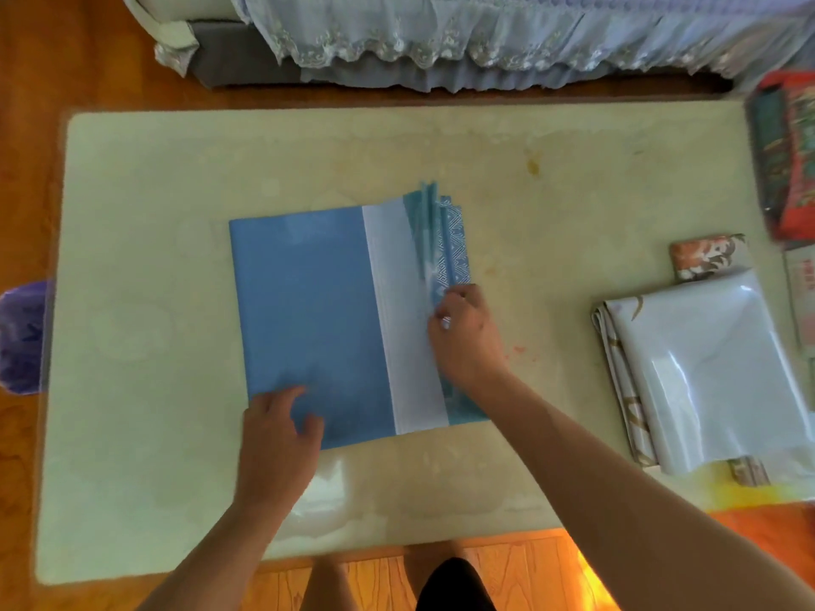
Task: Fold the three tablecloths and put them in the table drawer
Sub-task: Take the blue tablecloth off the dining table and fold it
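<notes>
A blue tablecloth, folded to a rectangle, lies in the middle of the pale table. A white band runs down its right part, and patterned blue layers fan out at its right edge. My left hand rests flat on its near left corner. My right hand has curled fingers pinching the layered right edge. A second cloth, white and glossy with a patterned underside, lies folded at the table's right end. A small orange-patterned folded cloth sits just behind it.
A bed with a lace-trimmed light blue skirt stands beyond the table's far edge. A red and green packet lies at the far right. A purple object sits on the wooden floor at the left. No drawer is in view.
</notes>
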Tool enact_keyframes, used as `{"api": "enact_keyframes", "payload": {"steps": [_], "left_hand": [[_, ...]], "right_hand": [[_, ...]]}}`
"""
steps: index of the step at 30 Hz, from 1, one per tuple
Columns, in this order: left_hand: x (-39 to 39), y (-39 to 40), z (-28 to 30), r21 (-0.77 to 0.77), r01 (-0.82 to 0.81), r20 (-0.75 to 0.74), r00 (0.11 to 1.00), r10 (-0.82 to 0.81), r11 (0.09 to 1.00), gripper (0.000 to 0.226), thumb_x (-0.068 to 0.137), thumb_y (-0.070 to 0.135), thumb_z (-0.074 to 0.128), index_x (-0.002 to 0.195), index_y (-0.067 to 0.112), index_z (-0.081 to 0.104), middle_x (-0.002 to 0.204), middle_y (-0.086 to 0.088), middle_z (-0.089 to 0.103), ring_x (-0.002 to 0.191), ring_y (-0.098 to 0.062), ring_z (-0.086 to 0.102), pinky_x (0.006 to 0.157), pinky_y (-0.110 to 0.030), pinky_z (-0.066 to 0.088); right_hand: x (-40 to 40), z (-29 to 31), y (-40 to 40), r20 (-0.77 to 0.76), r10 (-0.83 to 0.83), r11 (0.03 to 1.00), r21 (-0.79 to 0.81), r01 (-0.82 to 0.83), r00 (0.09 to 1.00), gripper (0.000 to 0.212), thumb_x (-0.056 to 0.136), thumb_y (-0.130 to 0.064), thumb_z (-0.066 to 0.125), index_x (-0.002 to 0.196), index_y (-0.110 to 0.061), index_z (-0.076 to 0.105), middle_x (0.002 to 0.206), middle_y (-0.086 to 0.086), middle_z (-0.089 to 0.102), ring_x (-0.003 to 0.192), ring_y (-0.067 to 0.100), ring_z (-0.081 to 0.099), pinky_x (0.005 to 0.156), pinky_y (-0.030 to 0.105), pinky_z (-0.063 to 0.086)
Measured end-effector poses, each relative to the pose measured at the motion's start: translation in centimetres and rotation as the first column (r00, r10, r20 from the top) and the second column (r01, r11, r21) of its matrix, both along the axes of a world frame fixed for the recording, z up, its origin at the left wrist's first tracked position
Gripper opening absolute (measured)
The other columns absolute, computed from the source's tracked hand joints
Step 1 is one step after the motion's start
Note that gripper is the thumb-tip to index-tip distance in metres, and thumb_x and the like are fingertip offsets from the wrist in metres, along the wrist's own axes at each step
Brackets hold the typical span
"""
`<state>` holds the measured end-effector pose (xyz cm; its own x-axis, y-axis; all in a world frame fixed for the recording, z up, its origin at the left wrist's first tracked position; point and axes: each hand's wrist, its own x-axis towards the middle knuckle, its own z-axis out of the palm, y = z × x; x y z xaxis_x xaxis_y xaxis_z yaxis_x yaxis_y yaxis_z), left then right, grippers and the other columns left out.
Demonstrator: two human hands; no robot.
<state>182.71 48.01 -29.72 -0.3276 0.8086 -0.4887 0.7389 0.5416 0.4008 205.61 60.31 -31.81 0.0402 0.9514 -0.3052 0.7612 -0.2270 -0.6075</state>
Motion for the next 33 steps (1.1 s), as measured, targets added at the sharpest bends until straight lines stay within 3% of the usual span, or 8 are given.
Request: {"api": "enact_keyframes", "payload": {"steps": [2, 4, 6, 9, 14, 19, 25, 33], "left_hand": [[2.3, 5.1, 1.7, -0.079, -0.245, 0.365, 0.895, 0.257, 0.966, 0.026, 0.092, 0.041, 0.064, 0.109, 0.022, 0.068, 0.108, 0.001, 0.069, 0.102, -0.025, 0.065, 0.089, -0.039, 0.05], [4.4, 10.0, 1.9, -0.203, -0.277, 0.513, 0.787, 0.343, 0.939, 0.05, 0.081, 0.066, 0.058, 0.104, 0.023, 0.067, 0.101, 0.0, 0.072, 0.1, -0.026, 0.069, 0.09, -0.046, 0.057], [6.2, 13.3, 1.0, -0.251, -0.251, 0.506, 0.789, 0.347, 0.935, 0.057, 0.082, 0.068, 0.06, 0.112, 0.019, 0.068, 0.107, -0.003, 0.075, 0.103, -0.027, 0.07, 0.092, -0.044, 0.056], [7.4, 15.3, -0.9, -0.252, -0.271, 0.407, 0.841, 0.356, 0.929, 0.032, 0.097, 0.034, 0.06, 0.112, 0.008, 0.07, 0.107, -0.009, 0.073, 0.102, -0.031, 0.067, 0.081, -0.035, 0.05], [7.6, 15.4, -2.4, -0.257, -0.349, 0.392, 0.814, 0.428, 0.901, 0.013, 0.095, 0.02, 0.057, 0.091, 0.01, 0.064, 0.09, -0.005, 0.068, 0.089, -0.029, 0.063, 0.08, -0.034, 0.048], [8.8, 15.1, -1.2, -0.085, -0.309, 0.416, 0.853, 0.315, 0.947, 0.023, 0.097, 0.009, 0.053, 0.118, 0.012, 0.06, 0.101, 0.0, 0.066, 0.09, -0.02, 0.061, 0.079, -0.023, 0.042], [9.9, 15.5, -0.1, 0.021, -0.294, 0.417, 0.871, 0.259, 0.956, 0.049, 0.093, 0.004, 0.052, 0.139, 0.015, 0.045, 0.12, -0.003, 0.063, 0.109, -0.023, 0.061, 0.088, -0.026, 0.042], [12.9, 16.7, 1.8, 0.075, -0.276, 0.319, 0.917, 0.239, 0.958, 0.059, 0.094, 0.009, 0.051, 0.148, 0.021, 0.03, 0.115, -0.011, 0.066, 0.095, -0.034, 0.065, 0.074, -0.034, 0.046]], "right_hand": [[-1.0, 0.0, -1.2, -0.1, 0.209, 0.975, 0.098, -0.2, 0.973, 0.004, 0.09, -0.008, 0.061, 0.087, -0.006, 0.063, 0.133, 0.01, 0.055, 0.111, 0.031, 0.058, 0.087, 0.035, 0.049], [-1.4, -0.3, -2.1, -0.145, 0.321, 0.946, 0.103, -0.308, 0.936, 0.002, 0.088, -0.009, 0.064, 0.086, -0.008, 0.064, 0.128, 0.009, 0.06, 0.112, 0.032, 0.058, 0.092, 0.038, 0.049], [-0.9, -0.9, -2.1, -0.173, 0.372, 0.928, 0.08, -0.363, 0.912, 0.003, 0.088, -0.01, 0.066, 0.087, -0.008, 0.065, 0.12, 0.008, 0.065, 0.11, 0.033, 0.058, 0.093, 0.037, 0.046], [0.6, -1.7, -0.5, -0.244, 0.33, 0.941, 0.011, -0.337, 0.912, 0.006, 0.089, -0.01, 0.069, 0.087, -0.005, 0.072, 0.112, 0.011, 0.07, 0.104, 0.03, 0.061, 0.094, 0.03, 0.043], [3.9, -3.3, 6.4, -0.073, -0.218, 0.973, -0.094, 0.211, 0.973, 0.038, 0.095, -0.01, 0.057, 0.133, -0.011, 0.059, 0.139, 0.011, 0.05, 0.126, 0.027, 0.05, 0.109, 0.031, 0.036], [3.2, -4.2, 14.9, -0.068, -0.088, 0.992, -0.102, 0.081, 0.994, 0.061, 0.093, -0.006, 0.05, 0.153, -0.014, 0.037, 0.152, 0.011, 0.041, 0.136, 0.034, 0.04, 0.116, 0.043, 0.034], [4.4, -4.9, 18.7, 0.015, 0.039, 0.985, -0.167, -0.036, 0.999, 0.02, 0.092, -0.018, 0.062, 0.112, -0.021, 0.058, 0.11, 0.007, 0.065, 0.104, 0.028, 0.06, 0.089, 0.037, 0.051], [4.5, -5.3, 19.7, 0.094, 0.178, 0.981, -0.099, -0.169, 0.979, 0.004, 0.091, -0.016, 0.064, 0.089, -0.018, 0.062, 0.1, 0.001, 0.054, 0.094, 0.022, 0.054, 0.075, 0.029, 0.04]]}}
